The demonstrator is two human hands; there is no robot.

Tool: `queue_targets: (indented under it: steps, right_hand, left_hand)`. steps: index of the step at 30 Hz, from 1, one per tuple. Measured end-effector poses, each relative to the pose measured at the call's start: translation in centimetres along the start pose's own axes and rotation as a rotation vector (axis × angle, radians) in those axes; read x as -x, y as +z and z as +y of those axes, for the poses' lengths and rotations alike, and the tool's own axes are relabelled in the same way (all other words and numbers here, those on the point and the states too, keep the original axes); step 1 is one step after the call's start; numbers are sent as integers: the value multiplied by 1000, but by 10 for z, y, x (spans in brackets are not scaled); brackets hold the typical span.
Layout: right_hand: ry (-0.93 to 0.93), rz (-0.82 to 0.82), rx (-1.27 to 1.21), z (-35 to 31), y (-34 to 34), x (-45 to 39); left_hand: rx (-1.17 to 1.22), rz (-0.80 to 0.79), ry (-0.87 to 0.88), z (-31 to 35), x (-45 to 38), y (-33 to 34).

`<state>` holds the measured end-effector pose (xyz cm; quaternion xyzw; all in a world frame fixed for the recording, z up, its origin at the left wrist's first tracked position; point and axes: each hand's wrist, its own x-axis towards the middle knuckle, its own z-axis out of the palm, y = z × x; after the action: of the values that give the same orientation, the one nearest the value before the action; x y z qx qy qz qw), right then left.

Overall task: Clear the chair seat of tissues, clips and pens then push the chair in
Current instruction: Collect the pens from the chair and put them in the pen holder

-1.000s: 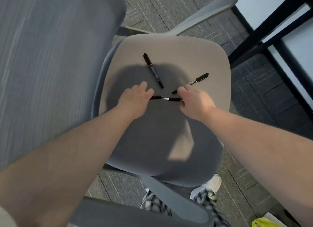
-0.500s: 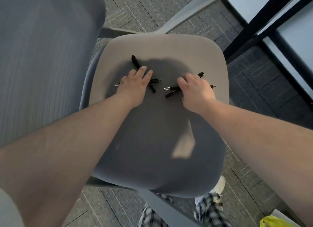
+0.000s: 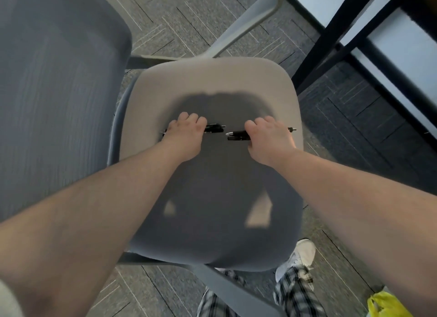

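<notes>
The grey chair seat (image 3: 212,80) lies below me, its front part in my shadow. My left hand (image 3: 185,133) is closed over black pens (image 3: 214,128) whose ends stick out to the right of the fingers. My right hand (image 3: 267,137) is closed over two more black pens (image 3: 237,135), a silver tip showing on the left and a clicker end on the right. Both hands hover just above the middle of the seat. I see no tissues or clips on the seat.
The grey mesh chair back (image 3: 59,92) fills the left side. An armrest (image 3: 248,26) curves at the top, another (image 3: 236,293) at the bottom. A black desk frame (image 3: 335,33) stands at the right. A yellow bag (image 3: 387,305) lies on the carpet.
Both hands have gathered the pens that lay loose on the seat and closed around them. The hands now hold the pens level and the seat under them is bare.
</notes>
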<state>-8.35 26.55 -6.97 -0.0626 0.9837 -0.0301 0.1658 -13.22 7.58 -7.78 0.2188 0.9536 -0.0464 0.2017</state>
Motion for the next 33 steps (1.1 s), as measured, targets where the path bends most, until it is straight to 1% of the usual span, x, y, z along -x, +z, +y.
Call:
queue_targets:
  steps: [3,9,11,13,17,20,21,24,28,30,33]
  right_hand:
    - [53,10,-103,14,-18,15]
    - [208,57,-297,49,-73,54]
    - [267,85,-351,66,-92,68]
    - [294,129,-370,84,-110,85]
    - [325,269,-367,124,-144,122]
    - [403,200,-459,158,-179,152]
    - [421,206,-488,170,-188,162]
    - [502,296,-625,208,-214,195]
    - [619,451,-832,258,-246,241]
    - [684,537,-899,283,-260,264]
    - [784,620,-962,319,-275,297]
  left_hand:
    - [66,-58,71,17,-1,-19]
    - [161,-40,178,73,-7,-85]
    - [178,10,255,96,-6,-110]
    - [185,45,301,120,-4,-137]
    - [138,66,331,174,3,-187]
    - [111,117,391,214,10,-220]
    - [127,122,421,227,11,-231]
    - [223,126,498,274,17,-264]
    - [383,128,537,347,23,-301]
    - [459,134,557,384,25,-316]
    - [614,121,566,439,26,-334]
